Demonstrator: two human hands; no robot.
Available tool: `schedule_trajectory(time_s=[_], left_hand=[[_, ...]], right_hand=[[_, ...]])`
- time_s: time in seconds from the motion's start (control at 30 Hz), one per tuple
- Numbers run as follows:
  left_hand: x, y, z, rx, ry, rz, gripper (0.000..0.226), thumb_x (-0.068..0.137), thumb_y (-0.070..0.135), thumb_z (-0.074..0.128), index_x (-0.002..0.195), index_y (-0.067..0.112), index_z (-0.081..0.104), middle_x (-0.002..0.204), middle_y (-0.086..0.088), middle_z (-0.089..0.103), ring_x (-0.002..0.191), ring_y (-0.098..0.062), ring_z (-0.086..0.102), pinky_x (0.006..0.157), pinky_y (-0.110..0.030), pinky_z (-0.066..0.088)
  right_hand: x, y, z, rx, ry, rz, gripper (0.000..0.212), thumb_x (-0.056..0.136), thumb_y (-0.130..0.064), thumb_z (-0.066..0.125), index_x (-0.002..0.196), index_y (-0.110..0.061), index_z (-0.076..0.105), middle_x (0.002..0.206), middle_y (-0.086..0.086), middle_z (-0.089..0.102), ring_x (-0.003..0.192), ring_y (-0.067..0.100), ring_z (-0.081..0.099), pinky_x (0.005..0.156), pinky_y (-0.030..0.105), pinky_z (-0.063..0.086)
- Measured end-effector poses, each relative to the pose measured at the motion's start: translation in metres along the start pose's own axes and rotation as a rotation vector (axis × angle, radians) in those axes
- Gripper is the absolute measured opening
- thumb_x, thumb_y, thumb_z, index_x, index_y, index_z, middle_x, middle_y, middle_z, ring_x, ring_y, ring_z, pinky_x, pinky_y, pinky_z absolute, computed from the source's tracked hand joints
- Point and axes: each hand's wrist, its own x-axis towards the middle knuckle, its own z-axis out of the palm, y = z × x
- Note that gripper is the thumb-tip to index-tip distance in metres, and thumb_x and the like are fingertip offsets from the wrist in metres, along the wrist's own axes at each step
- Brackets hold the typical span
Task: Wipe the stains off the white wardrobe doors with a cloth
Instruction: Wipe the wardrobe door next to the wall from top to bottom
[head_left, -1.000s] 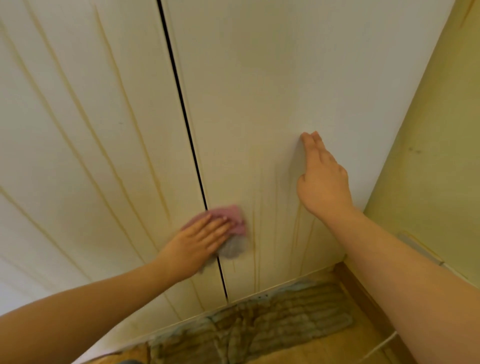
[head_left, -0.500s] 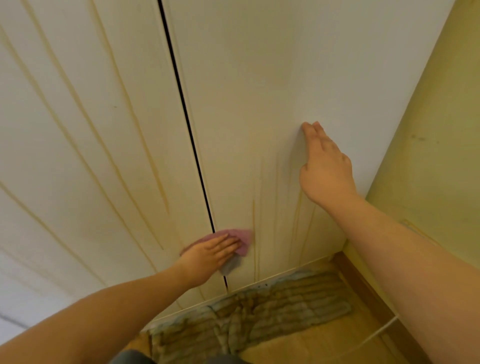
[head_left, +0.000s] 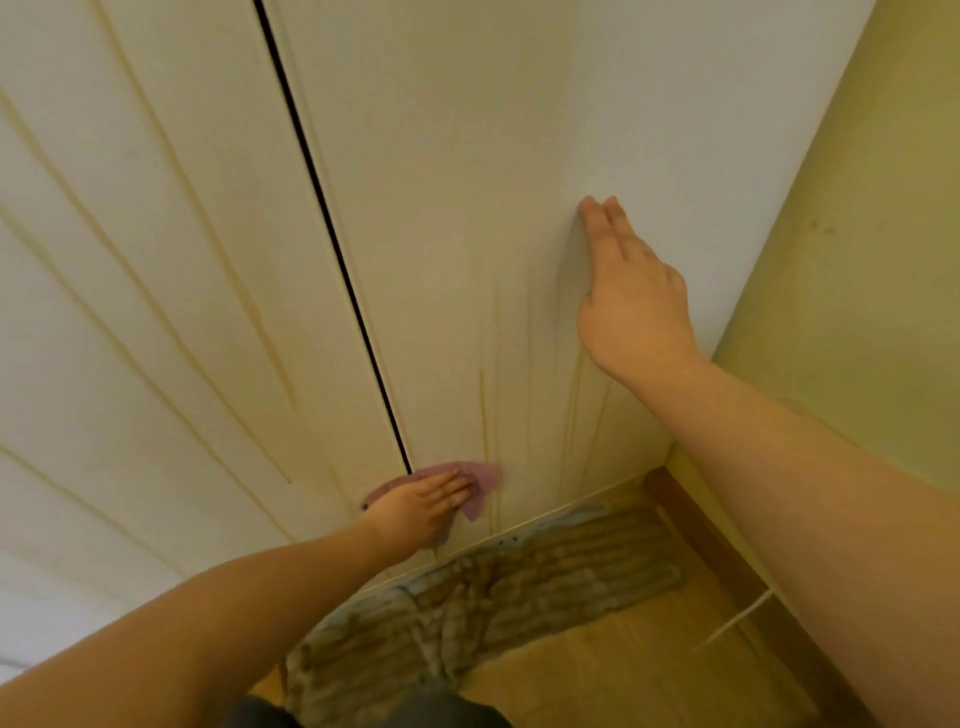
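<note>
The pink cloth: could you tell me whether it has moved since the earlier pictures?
Yes. The pink cloth, under the left hand, has slid down along the dark gap toward the doors' bottom edge.

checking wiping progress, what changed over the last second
The left hand slid the pink cloth down along the door gap, nearer the bottom edge, pressing it flat throughout. The right hand stayed flat on the right door; the brown streaks beside it remain.
</note>
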Motion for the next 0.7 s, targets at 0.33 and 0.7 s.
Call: schedule_trajectory(time_s=[0.33, 0.7], left_hand=[[-0.021, -0.021, 0.004, 0.076, 0.447, -0.101, 0.053, 0.085, 0.012, 0.028, 0.130, 0.005, 0.055, 0.141, -0.009, 0.048, 0.131, -0.023, 0.044, 0.116, -0.039, -0.005], [-0.015, -0.018, -0.014, 0.075, 0.267, -0.021, 0.052, 0.100, 0.012, 0.026, 0.149, 0.001, 0.012, 0.157, -0.011, -0.005, 0.145, -0.026, -0.005, 0.095, -0.035, -0.036]], right_hand=[[0.000, 0.004, 0.005, -0.085, 0.001, -0.008, 0.071, 0.089, 0.000, 0.029, 0.149, -0.021, -0.003, 0.157, 0.002, -0.003, 0.144, 0.020, 0.005, 0.113, 0.038, 0.008], [-0.001, 0.003, 0.002, -0.101, -0.040, 0.008, 0.074, 0.089, -0.001, 0.030, 0.148, -0.024, -0.007, 0.157, -0.002, -0.008, 0.144, 0.018, -0.003, 0.114, 0.037, 0.000]])
